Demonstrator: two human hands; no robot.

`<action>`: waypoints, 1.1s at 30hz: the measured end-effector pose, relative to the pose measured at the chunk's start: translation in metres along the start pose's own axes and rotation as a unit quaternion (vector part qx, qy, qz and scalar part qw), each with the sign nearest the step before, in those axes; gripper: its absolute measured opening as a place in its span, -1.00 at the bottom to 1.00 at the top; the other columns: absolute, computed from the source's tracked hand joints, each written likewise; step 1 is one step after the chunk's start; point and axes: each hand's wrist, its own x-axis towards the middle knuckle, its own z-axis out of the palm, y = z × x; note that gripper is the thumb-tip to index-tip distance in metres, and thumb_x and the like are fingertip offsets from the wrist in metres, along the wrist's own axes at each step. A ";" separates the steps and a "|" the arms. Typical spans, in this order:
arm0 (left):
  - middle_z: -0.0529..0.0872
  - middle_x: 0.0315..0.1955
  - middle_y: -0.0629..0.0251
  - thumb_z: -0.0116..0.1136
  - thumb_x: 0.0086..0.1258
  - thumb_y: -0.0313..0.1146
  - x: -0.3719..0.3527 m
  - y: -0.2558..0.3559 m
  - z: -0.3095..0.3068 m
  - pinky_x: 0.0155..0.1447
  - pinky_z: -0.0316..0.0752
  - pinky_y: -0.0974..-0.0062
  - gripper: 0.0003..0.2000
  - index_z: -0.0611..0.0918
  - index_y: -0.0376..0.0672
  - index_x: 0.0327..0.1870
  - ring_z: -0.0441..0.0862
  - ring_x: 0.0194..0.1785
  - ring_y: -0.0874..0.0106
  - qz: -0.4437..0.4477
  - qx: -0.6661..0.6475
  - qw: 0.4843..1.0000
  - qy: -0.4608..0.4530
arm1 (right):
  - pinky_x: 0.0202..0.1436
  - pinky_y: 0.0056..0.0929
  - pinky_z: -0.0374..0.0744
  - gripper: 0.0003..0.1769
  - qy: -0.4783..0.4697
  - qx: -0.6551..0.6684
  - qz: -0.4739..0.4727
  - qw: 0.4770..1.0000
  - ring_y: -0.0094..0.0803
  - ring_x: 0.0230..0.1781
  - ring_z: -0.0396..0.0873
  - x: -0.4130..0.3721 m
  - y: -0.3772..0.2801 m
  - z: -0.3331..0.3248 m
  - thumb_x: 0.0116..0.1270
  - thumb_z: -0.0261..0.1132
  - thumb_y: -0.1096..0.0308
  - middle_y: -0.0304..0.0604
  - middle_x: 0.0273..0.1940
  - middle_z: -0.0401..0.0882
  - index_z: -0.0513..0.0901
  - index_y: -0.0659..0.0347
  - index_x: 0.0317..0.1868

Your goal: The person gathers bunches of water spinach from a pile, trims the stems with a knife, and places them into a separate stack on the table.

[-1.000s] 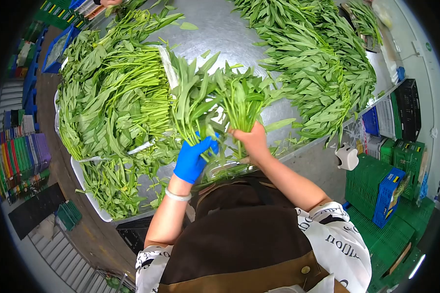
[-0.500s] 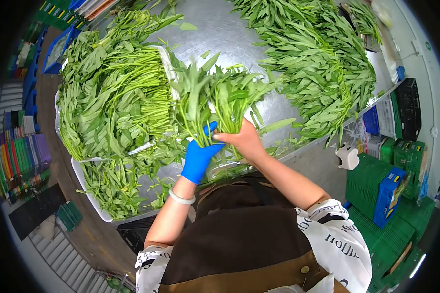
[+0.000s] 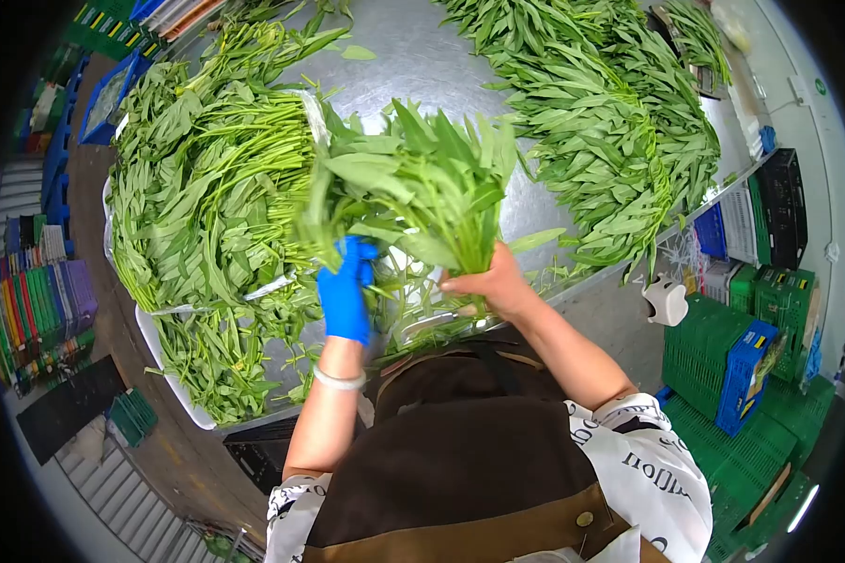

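Observation:
My right hand (image 3: 493, 281), bare, is wrapped round the stems of a bunch of leafy greens (image 3: 441, 178) whose leaves fan out away from me. In a blue glove, my left hand (image 3: 349, 289) is beside it, apart from the bunch's stems, its fingers curled near a few blurred leafy stalks at the edge of the left pile; the grip is partly hidden. That big pile of greens (image 3: 188, 188) lies to the left with its cut stems facing right. Loose leaves and stalks (image 3: 221, 366) are scattered below the pile.
Long rows of greens (image 3: 591, 122) cover the right part of the metal table (image 3: 408, 56). A white container (image 3: 667, 300) hangs at the table's right edge. Green crates (image 3: 709, 347) and a blue crate (image 3: 749, 375) stand at the right, more crates (image 3: 47, 310) at the far left.
My hands have moved apart. The left hand has gone left, off the bunch's stems, while the right hand keeps the bunch and has shifted slightly right and nearer to me.

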 end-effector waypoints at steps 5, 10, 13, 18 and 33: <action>0.69 -0.23 0.36 0.12 0.46 -0.28 0.014 0.022 -0.033 -0.24 0.41 0.67 -0.67 0.57 -0.23 0.16 0.50 -0.33 0.62 -0.036 -0.067 0.994 -0.082 | -0.11 -0.43 0.59 -0.50 0.045 -0.277 -0.058 0.958 -0.48 -0.22 0.59 0.011 -0.010 -0.031 0.05 0.51 0.49 -0.16 -0.16 0.65 0.54 0.34 0.02; 0.68 -0.16 0.29 0.17 0.42 -0.36 -0.002 0.022 -0.026 -0.15 0.49 0.63 -0.68 0.57 -0.26 0.13 0.58 -0.23 0.56 -0.067 -0.163 0.977 -0.121 | -0.20 -0.47 0.61 -0.43 0.107 -0.058 -0.013 0.992 -0.50 -0.26 0.59 0.008 -0.027 -0.022 0.02 0.50 0.56 -0.19 -0.17 0.65 0.51 0.33 0.09; 0.68 -0.16 0.30 0.17 0.42 -0.37 -0.006 0.003 -0.022 -0.12 0.50 0.62 -0.68 0.55 -0.28 0.14 0.59 -0.21 0.54 -0.045 -0.210 0.966 -0.144 | -0.14 -0.50 0.60 -0.43 0.125 -0.052 -0.116 0.984 -0.52 -0.23 0.59 0.001 -0.023 0.001 0.05 0.46 0.58 -0.19 -0.10 0.66 0.51 0.32 0.12; 0.64 0.05 0.30 0.12 0.46 -0.25 -0.031 -0.013 0.017 -0.01 0.50 0.57 -0.62 0.50 -0.22 0.21 0.61 -0.04 0.49 -0.147 -0.124 0.955 -0.227 | 0.10 -0.44 0.54 -0.37 -0.014 -0.072 0.021 0.997 -0.44 -0.05 0.59 0.005 0.000 0.017 0.06 0.48 0.52 -0.15 0.02 0.61 0.47 0.31 0.18; 0.68 -0.01 0.22 0.20 0.22 -0.53 -0.016 -0.033 0.017 0.16 0.50 0.47 -0.54 0.52 -0.26 0.20 0.62 0.03 0.40 -0.198 -0.135 0.931 -0.276 | 0.07 -0.50 0.43 -0.64 0.149 0.005 -0.010 0.989 -0.50 -0.09 0.52 -0.002 0.028 -0.004 0.30 0.16 0.39 -0.19 -0.07 0.60 0.49 0.30 0.09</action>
